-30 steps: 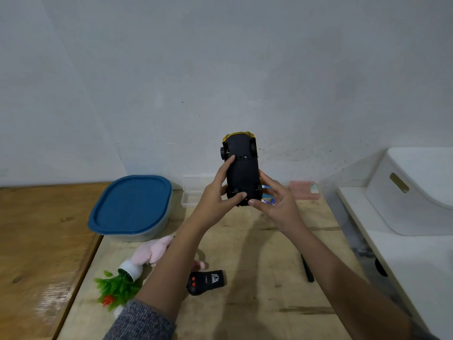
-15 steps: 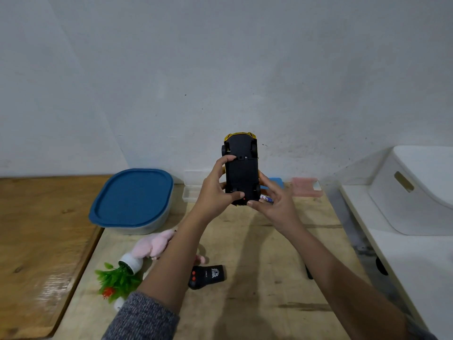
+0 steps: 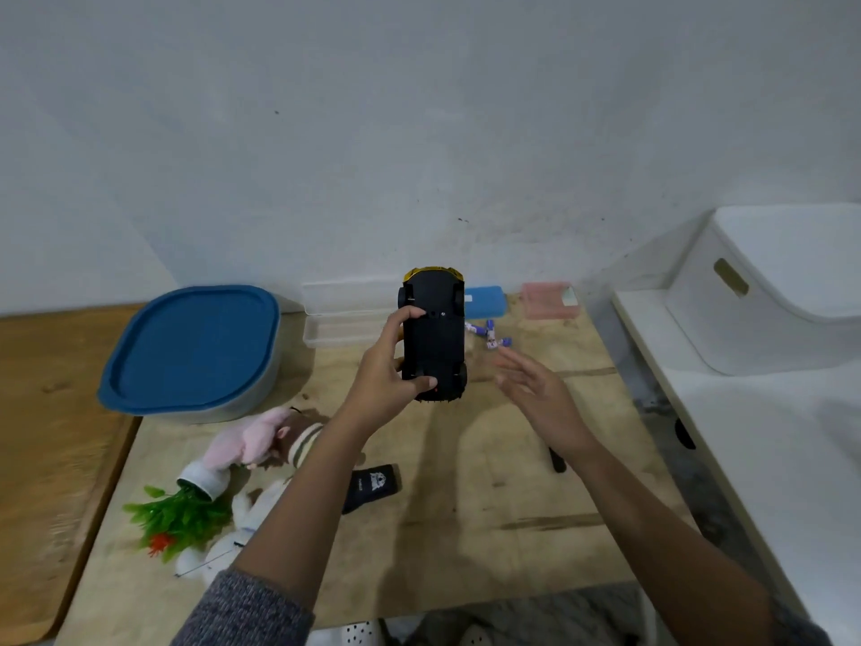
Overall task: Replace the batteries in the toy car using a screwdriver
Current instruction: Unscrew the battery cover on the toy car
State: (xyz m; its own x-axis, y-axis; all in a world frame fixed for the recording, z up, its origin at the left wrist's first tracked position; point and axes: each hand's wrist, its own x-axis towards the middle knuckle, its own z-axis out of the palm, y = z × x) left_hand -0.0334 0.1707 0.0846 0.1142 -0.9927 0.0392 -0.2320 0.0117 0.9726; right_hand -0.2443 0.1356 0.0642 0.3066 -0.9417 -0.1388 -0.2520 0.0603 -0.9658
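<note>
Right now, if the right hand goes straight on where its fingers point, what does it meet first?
Probably the loose batteries on the table beside the toy car, though depth is unclear.

1. The right hand (image 3: 540, 394) no longer touches the toy car (image 3: 434, 338). A second ago it cupped the car's lower right side; now it is apart from the car, toward the right edge of the bench (image 3: 512, 529).
2. Its fingers (image 3: 508, 366) are now straight and spread, holding nothing.
3. The left hand (image 3: 386, 380) now holds the car alone, where before both hands shared it.
4. With the right hand moved aside, the small purple-and-white batteries (image 3: 489, 335) near the bench's far edge show fully; earlier they were mostly hidden behind it.
</note>
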